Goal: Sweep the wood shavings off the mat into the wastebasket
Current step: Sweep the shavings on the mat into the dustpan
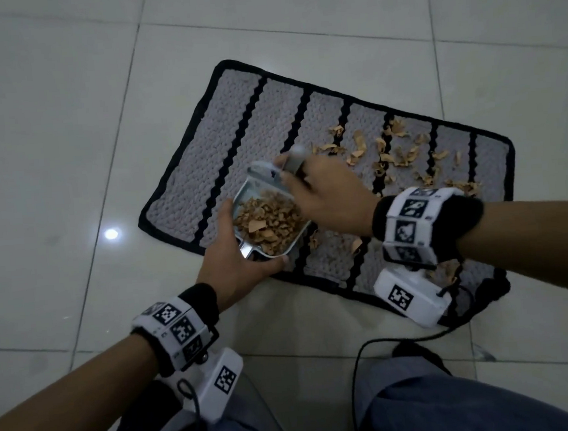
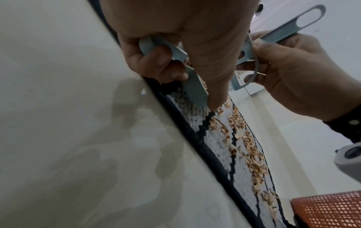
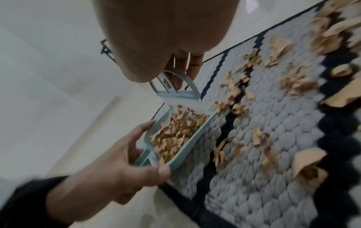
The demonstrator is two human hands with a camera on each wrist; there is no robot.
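Observation:
A grey mat (image 1: 261, 122) with black stripes lies on the tiled floor. Tan wood shavings (image 1: 396, 153) are scattered over its right half (image 3: 293, 80). My left hand (image 1: 231, 257) grips a small pale blue dustpan (image 1: 290, 248) by its handle end, and the pan holds a heap of shavings (image 3: 175, 134). It rests on the mat near the front edge. My right hand (image 1: 325, 195) holds a pale blue hand brush (image 1: 293, 162) at the pan's open end (image 2: 289, 33). An orange mesh wastebasket (image 2: 328, 209) shows only in the left wrist view, at the mat's far end.
Pale glossy floor tiles (image 1: 49, 148) surround the mat on all sides. My knees in grey trousers (image 1: 460, 405) and a black cable (image 1: 356, 373) are at the bottom of the head view. A black wire rack (image 3: 106, 49) stands beyond the mat.

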